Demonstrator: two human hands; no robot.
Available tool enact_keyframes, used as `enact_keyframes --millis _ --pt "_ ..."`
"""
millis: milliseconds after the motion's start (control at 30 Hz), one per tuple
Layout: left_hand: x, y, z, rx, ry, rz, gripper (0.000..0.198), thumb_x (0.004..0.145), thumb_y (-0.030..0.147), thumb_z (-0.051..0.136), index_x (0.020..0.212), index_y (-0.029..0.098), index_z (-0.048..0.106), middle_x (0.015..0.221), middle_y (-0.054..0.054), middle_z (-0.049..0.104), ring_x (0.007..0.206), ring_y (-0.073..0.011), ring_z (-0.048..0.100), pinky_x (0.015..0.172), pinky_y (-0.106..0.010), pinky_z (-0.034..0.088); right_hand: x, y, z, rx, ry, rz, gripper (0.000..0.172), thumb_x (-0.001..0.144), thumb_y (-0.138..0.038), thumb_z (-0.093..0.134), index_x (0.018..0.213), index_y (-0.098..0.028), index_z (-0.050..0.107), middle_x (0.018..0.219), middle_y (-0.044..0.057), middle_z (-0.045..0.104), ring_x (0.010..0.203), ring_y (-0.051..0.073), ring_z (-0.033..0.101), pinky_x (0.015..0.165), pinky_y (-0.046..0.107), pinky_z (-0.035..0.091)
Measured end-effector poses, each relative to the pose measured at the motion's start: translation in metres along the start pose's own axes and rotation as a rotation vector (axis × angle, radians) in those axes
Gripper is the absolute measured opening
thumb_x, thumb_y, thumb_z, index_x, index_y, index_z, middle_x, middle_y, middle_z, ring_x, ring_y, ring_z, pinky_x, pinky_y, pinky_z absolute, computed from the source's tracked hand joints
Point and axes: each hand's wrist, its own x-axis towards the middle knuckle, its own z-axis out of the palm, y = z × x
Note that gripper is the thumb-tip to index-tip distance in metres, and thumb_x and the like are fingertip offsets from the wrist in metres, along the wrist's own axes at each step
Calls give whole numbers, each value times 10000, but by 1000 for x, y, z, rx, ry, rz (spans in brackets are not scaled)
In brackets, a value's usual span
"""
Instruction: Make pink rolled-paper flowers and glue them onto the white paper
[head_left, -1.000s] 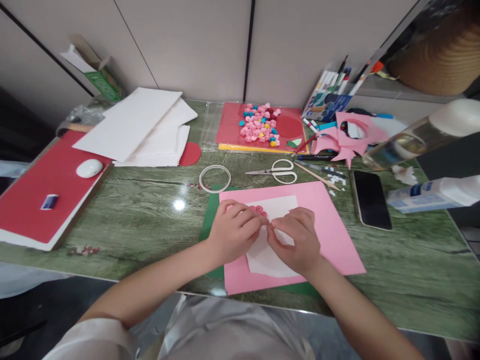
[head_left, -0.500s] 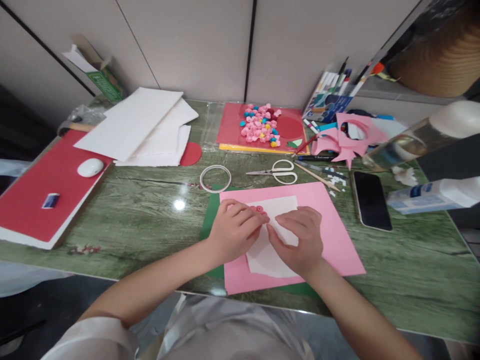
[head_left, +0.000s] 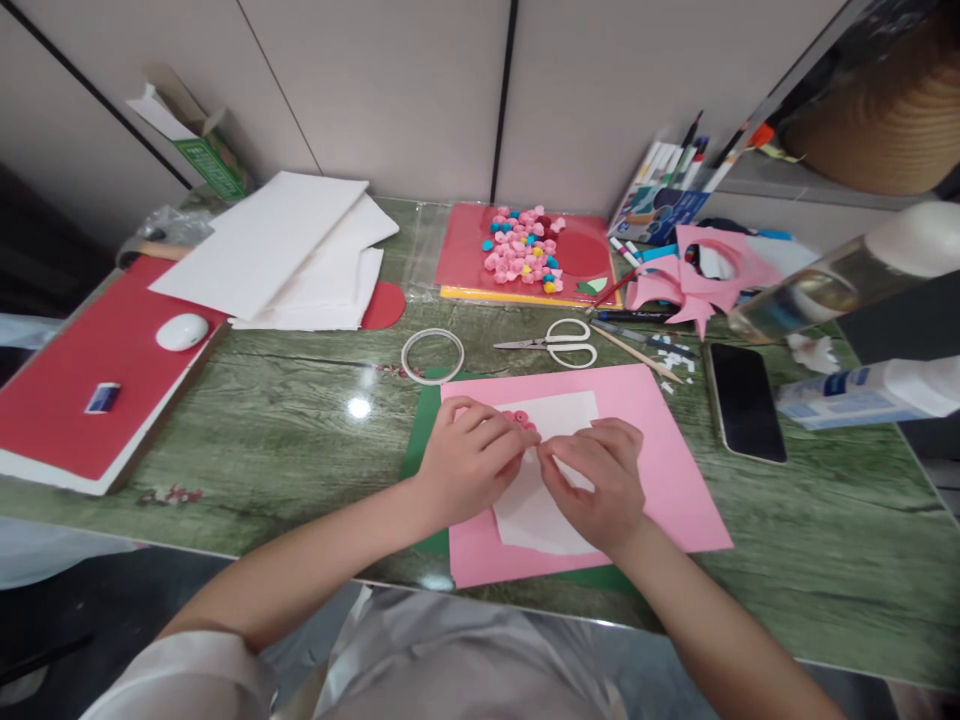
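My left hand (head_left: 474, 460) is closed over the upper left of a white sheet (head_left: 540, 520), its fingertips pinched together beside several pink paper coils (head_left: 517, 418). Facing it, my right hand (head_left: 596, 480) is closed too, thumb and index finger meeting at the left hand's fingertips. Whatever lies between the fingers is too small to make out. Under the white sheet is pink paper (head_left: 679, 490), which rests on green paper (head_left: 424, 430). Just beyond are white-handled scissors (head_left: 566, 345) and a roll of tape (head_left: 433, 357).
Pink, blue and yellow paper pieces (head_left: 521, 250) lie on a red sheet at the back. A phone (head_left: 746, 400) and bottles (head_left: 870, 390) are at right, near pink scraps (head_left: 686, 275) and a marker box (head_left: 656, 200). White sheets (head_left: 285, 250) and a computer mouse (head_left: 181, 332) are at left.
My right hand's thumb and index finger have closed together and come up against the left hand's fingertips. My left hand has stayed nearly still.
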Motion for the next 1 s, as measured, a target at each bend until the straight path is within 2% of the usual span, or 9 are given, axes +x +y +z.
enact_keyframes --millis 133,267,467,700,1000 --pt "0 -1 -1 -25 11 -10 243 749 115 532 931 265 592 832 37 681 809 -129 566 812 -336 316 3 -3 -2 28 -16 26 198 702 -60 614 749 -230 524 645 -52 637 644 127 478 704 312 374" --pt "1 0 -2 -63 4 -45 245 746 113 532 922 271 596 835 43 681 813 -132 562 804 -334 317 3 -3 -1 48 21 3 214 705 -43 604 752 -224 497 670 -50 647 622 121 465 670 303 356" --pt "3 4 -4 -168 -37 -130 212 746 141 541 910 259 604 829 42 680 811 -132 564 797 -331 326 2 1 1 56 48 -90 286 694 -17 575 835 -233 451 726 -43 660 622 124 458 675 307 348" --pt "7 6 -7 -307 -50 -218 192 728 141 562 877 246 620 809 35 684 785 -132 579 776 -324 359 -1 3 1 46 45 -92 315 728 -53 516 967 -250 458 745 -31 669 632 137 462 692 318 345" --pt "11 9 -11 -393 -70 -301 186 685 132 604 838 232 639 781 23 687 781 -137 607 805 -335 410 0 2 1 52 48 -101 315 747 -68 503 993 -264 472 743 -32 658 642 138 454 681 311 341"
